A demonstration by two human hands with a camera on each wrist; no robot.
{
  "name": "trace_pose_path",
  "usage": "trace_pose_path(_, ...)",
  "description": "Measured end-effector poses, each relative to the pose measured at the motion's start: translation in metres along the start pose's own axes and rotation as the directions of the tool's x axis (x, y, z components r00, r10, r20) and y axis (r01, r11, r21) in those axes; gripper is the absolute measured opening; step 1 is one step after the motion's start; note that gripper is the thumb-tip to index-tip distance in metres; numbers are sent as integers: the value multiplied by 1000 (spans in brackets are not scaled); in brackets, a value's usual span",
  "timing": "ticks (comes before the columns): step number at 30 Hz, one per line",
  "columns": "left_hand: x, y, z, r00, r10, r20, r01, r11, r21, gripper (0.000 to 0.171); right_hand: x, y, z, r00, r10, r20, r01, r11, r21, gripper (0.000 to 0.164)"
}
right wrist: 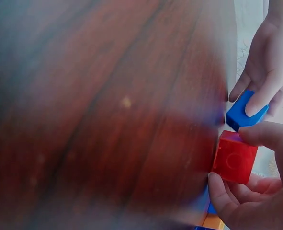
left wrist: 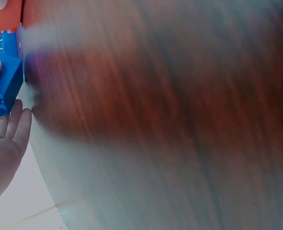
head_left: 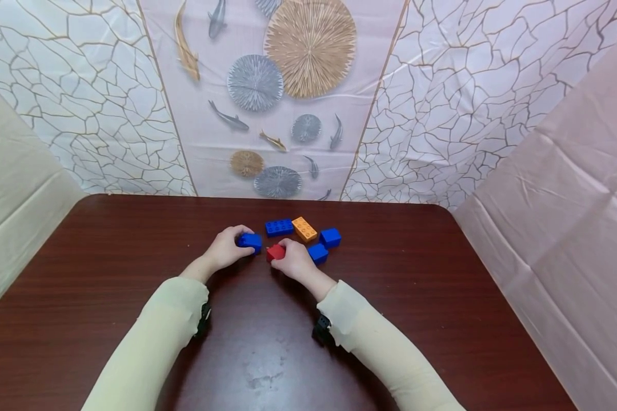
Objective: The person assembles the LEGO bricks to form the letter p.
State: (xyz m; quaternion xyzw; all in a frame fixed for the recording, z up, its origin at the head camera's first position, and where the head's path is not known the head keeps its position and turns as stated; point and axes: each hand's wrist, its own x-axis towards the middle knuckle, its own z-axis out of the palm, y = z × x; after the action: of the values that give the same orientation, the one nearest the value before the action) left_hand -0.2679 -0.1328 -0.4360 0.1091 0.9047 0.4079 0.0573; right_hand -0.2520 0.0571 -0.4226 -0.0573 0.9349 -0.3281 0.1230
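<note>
Between the thumb and fingers of my left hand (head_left: 226, 247) is a blue toy building brick (head_left: 251, 243), its studs facing left. In the left wrist view the thumb presses one face of that blue brick (left wrist: 8, 79). My right hand (head_left: 294, 260) pinches a red building brick (head_left: 275, 253) just to the right of it. From the right wrist view, the red brick (right wrist: 234, 158) shows its hollow underside, thumb above and fingers below. A small gap separates the two held bricks in the head view.
Behind the hands lie a long blue brick (head_left: 279, 228) and an orange brick (head_left: 304, 229). Two more blue bricks, one nearer (head_left: 317, 253) and one farther (head_left: 331, 237), sit right of the right hand. The brown table (head_left: 416, 297) ends at a patterned cloth backdrop (head_left: 277, 131).
</note>
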Motion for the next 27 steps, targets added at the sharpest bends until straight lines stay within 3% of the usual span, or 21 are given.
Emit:
trace_pose_path(7, -7, -1, -3, 1000, 7, 7, -8, 999, 34, 40, 0, 2, 0, 1000, 24, 14, -25, 998, 59, 48)
trace_pose_path(16, -19, 0, -8, 999, -15, 32, 14, 1000, 18, 42, -2, 4, -5, 1000, 8, 15, -10, 995, 103, 46)
trace_pose_path(27, -26, 6, -3, 997, 45, 57, -45, 999, -9, 46, -6, 6, -16, 1000, 14, 7, -15, 989, 147, 45)
